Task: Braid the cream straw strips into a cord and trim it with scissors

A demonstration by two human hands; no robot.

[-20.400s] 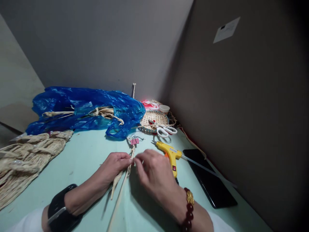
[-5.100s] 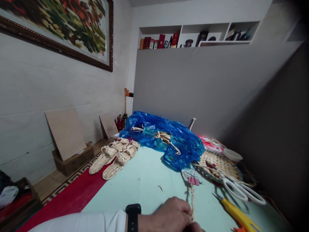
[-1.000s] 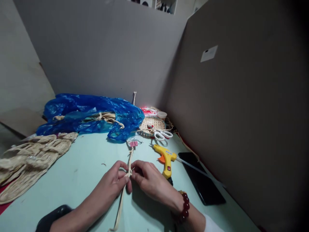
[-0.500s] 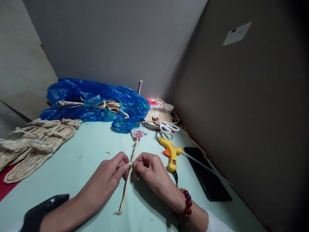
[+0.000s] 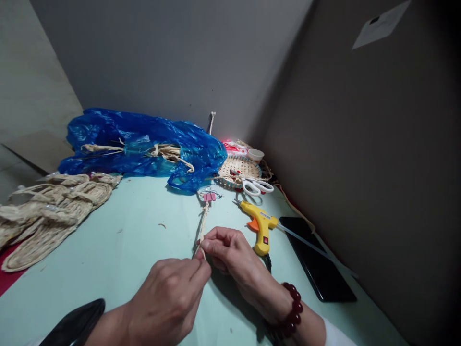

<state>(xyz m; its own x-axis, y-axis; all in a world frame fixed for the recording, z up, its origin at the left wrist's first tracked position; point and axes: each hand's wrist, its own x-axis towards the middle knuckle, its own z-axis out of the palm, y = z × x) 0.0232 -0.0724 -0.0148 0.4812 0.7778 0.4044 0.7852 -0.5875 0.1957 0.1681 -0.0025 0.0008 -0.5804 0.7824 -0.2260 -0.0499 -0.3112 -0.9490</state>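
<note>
A pale braid of plant fibre (image 5: 203, 223) runs toward me from a pink binder clip (image 5: 209, 197) on the table. My right hand (image 5: 230, 252), wearing a dark red bead bracelet (image 5: 293, 307), pinches the braid at its near end between thumb and fingertips. Just below it, my left hand (image 5: 173, 288) is closed with its knuckles up, gripping the loose fibre strands. The strands' free ends are hidden behind my left hand. To the right of my hands lies a yellow glue gun (image 5: 261, 223) with a clear glue stick in its back.
Woven straw slippers (image 5: 61, 211) lie at the left. A blue plastic bag (image 5: 144, 149) with dried fibre stands at the back. Behind the glue gun are white-handled scissors (image 5: 255, 186), a woven basket (image 5: 239, 168) and a small cup (image 5: 255, 154). A black phone (image 5: 317, 264) lies at the right.
My left hand has come nearer and turned knuckles up, closing round the strands below the braid. My right hand keeps its pinch. The view has shifted slightly.
</note>
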